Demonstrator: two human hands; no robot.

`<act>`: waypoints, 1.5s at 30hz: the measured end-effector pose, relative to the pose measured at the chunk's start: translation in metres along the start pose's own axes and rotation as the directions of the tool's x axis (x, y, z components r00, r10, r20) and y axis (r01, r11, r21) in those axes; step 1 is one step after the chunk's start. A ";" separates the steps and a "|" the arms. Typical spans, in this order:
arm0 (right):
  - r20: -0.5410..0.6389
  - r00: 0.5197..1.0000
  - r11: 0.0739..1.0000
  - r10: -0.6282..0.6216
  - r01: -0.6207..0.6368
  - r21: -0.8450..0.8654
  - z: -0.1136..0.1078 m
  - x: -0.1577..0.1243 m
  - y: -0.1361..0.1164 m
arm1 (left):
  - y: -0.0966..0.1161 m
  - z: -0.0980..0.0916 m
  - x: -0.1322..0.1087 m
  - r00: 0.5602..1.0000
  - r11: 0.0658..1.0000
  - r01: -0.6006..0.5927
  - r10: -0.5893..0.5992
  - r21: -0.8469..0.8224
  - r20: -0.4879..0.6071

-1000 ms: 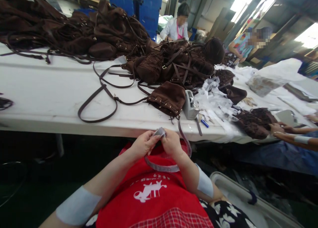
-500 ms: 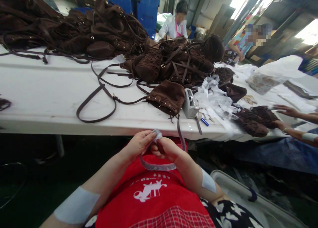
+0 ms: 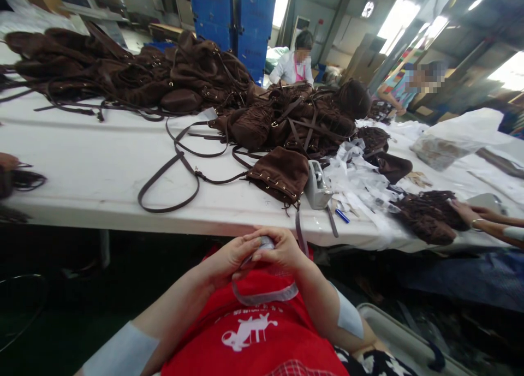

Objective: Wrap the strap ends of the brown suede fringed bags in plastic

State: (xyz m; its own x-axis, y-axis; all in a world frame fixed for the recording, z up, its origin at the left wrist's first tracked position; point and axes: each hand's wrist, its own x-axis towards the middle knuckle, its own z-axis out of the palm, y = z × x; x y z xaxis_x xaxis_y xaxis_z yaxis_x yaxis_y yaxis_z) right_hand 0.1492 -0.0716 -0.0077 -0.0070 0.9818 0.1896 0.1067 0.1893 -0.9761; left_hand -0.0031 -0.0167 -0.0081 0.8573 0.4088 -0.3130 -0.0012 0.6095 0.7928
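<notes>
Both my hands meet just below the table's front edge, above my red apron. My left hand (image 3: 229, 261) and my right hand (image 3: 278, 250) are closed together on the end of a grey plastic-wrapped strap (image 3: 266, 295). The strap loops down under my hands and rises at the right to a brown suede bag (image 3: 280, 174) lying at the table edge. The fingers cover the strap's end.
A white table (image 3: 82, 168) carries a pile of brown bags (image 3: 172, 76) with long straps (image 3: 172, 185), a tape dispenser (image 3: 316, 185), white paper scraps (image 3: 360, 174) and a blue pen (image 3: 342, 216). Another person's hand (image 3: 462, 209) rests on a fringed bag (image 3: 429, 215) at right. Two people work at the far side.
My hands have drawn closer together and folded over the strap's end. The view has tilted a little, so the table sits lower in the frame. The neighbour's hands shifted on the fringed bag.
</notes>
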 end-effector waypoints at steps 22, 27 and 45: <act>-0.242 0.935 0.955 0.261 -0.287 -0.080 -0.002 0.017 0.028 | -0.007 -0.026 0.029 0.956 0.949 -0.198 0.243 0.246 -0.166; 0.360 0.823 0.585 0.439 -0.566 0.581 0.022 0.018 0.032 | -0.001 -0.025 0.031 0.956 0.958 -0.269 0.279 0.105 -0.096; -0.224 0.953 0.886 0.203 -0.276 -0.372 -0.001 0.003 0.007 | 0.004 -0.008 0.013 0.958 0.937 -0.156 0.220 0.313 -0.182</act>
State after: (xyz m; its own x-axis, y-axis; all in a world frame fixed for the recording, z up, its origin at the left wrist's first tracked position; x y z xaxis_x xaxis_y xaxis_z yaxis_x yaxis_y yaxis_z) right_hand 0.1513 -0.0670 -0.0142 0.2379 0.9713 0.0063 0.4659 -0.1085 -0.8782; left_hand 0.0041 -0.0034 -0.0131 0.7272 0.6500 -0.2206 0.0262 0.2948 0.9552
